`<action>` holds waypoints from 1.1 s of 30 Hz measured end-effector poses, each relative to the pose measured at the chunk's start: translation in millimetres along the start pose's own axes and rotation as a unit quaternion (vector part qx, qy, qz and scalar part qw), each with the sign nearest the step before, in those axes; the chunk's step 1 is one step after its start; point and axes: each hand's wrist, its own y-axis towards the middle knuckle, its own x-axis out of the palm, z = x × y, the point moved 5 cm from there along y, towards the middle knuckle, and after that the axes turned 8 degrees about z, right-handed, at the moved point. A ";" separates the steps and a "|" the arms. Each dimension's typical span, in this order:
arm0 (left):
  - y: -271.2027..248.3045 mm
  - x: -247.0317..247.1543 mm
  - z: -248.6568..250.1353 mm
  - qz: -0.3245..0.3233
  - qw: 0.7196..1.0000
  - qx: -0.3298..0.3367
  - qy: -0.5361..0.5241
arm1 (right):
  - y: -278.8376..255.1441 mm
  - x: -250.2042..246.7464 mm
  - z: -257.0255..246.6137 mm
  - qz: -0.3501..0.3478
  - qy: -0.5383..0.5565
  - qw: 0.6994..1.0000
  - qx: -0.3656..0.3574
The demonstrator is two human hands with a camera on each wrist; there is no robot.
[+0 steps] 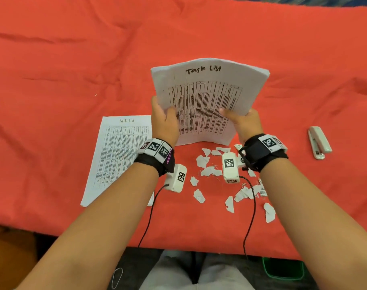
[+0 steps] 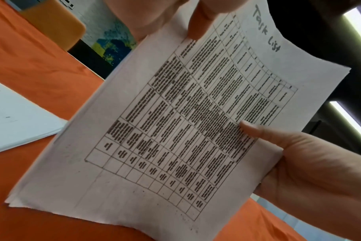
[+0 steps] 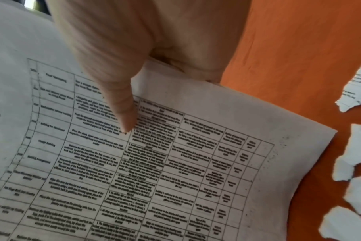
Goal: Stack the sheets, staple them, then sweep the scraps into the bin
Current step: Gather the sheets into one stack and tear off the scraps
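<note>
A stack of printed "Task List" sheets [image 1: 207,95] stands upright on the red cloth, its bottom edge touching the cloth. My left hand [image 1: 164,117] grips its left edge and my right hand [image 1: 238,117] grips its right edge, thumbs on the front page. In the left wrist view the stack [image 2: 175,124] fills the frame, with my right hand [image 2: 295,163] on its far side. My right thumb lies on the stack [image 3: 185,163] in the right wrist view. One more sheet [image 1: 119,158] lies flat to the left. Torn scraps [image 1: 207,170] are scattered in front of the stack.
A white stapler [image 1: 319,142] lies on the cloth to the right. A green-rimmed container [image 1: 283,268] sits on the floor below the table's near edge. More scraps [image 3: 356,163] lie beside the stack's right corner. The flat sheet [image 2: 21,117] is close by my left wrist.
</note>
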 end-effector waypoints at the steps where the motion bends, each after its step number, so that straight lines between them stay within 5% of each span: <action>1: -1.4 -0.3 -5.7 -0.005 1.000 -0.006 0.008 | 0.3 0.3 4.5 -0.005 -0.007 1.000 0.008; 7: -11.8 3.3 -48.1 -0.017 0.996 -0.068 0.061 | 2.2 7.2 33.5 0.012 -0.075 0.995 0.059; 13: 28.4 -6.2 -16.3 -0.014 0.996 -0.025 0.082 | 13.2 28.2 -6.4 0.010 -0.085 0.996 -0.008; 19: 86.0 -81.6 22.3 0.050 0.992 -0.026 0.117 | -5.0 100.4 -43.0 -0.071 -0.090 0.993 -0.037; 26: 84.9 -206.3 -54.6 0.043 0.945 -0.145 0.290 | -59.6 189.8 46.0 -0.186 -0.178 0.962 0.091; 33: 63.7 -245.0 -128.1 0.009 0.913 -0.219 0.343 | -85.7 219.1 114.4 -0.196 -0.281 0.930 0.133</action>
